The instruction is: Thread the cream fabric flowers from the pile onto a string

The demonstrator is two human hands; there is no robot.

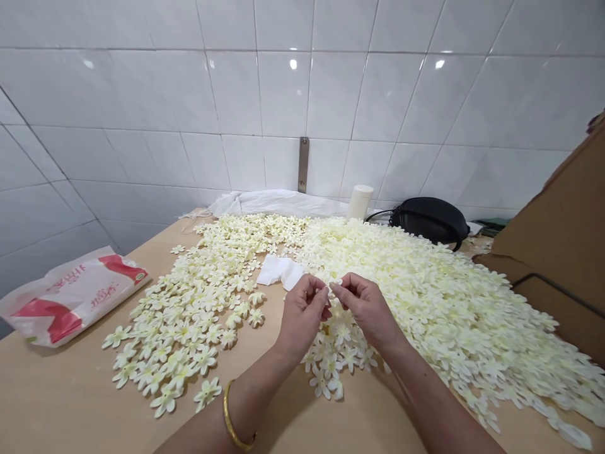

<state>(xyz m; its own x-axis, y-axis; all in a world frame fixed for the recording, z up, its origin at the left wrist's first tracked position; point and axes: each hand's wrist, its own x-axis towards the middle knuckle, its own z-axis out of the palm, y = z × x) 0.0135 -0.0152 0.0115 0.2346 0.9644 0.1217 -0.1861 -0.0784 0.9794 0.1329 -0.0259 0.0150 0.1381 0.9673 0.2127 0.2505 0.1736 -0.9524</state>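
Note:
In the head view, my left hand [302,318] and my right hand [371,309] meet at the middle of the table, fingertips pinched close together. Between them is a small pale artificial flower [334,283], mostly hidden by the fingers. A large heap of white-yellow artificial flowers [435,309] spreads under and to the right of my right hand. Left of my left hand lies a looser, thinner spread of similar flowers [184,334]. Just behind my left hand is a crumpled white tissue [280,270].
A red-and-white plastic packet [80,296] lies at the table's left edge. Along the tiled wall are white cloth [283,203], a white cylindrical container [360,202] and a black bag [429,219]. A cardboard box [558,239] stands at right.

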